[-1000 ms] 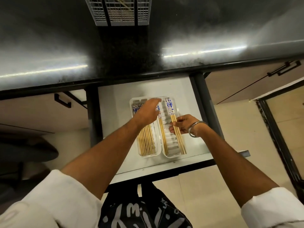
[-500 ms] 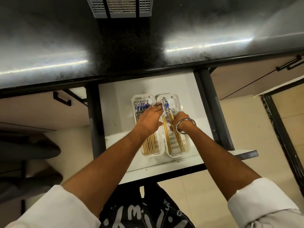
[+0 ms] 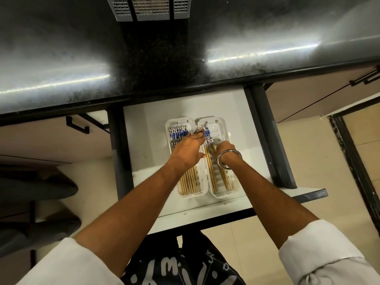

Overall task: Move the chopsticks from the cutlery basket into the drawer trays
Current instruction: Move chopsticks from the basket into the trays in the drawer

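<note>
Two white trays lie side by side in the open drawer (image 3: 236, 112). The left tray (image 3: 202, 191) holds several wooden chopsticks (image 3: 188, 183) with blue-patterned tops. The right tray (image 3: 223, 128) holds a few more chopsticks (image 3: 211, 179). My left hand (image 3: 188, 150) reaches over the left tray, fingertips touching the blue tops in the right tray. My right hand (image 3: 223, 150), with a metal bangle on the wrist, presses down on the chopsticks in the right tray. The grey cutlery basket (image 3: 151, 7) stands on the counter at the top edge.
A dark glossy countertop (image 3: 82, 58) overhangs the drawer's far end. Dark drawer rails (image 3: 267, 136) run along both sides. Closed drawers with black handles (image 3: 77, 125) flank it. Beige floor lies below to the right.
Both hands moved slightly toward the far end of the trays. My right hand slid up along the chopsticks in the right tray, and my left fingertips now rest at their blue tops.
</note>
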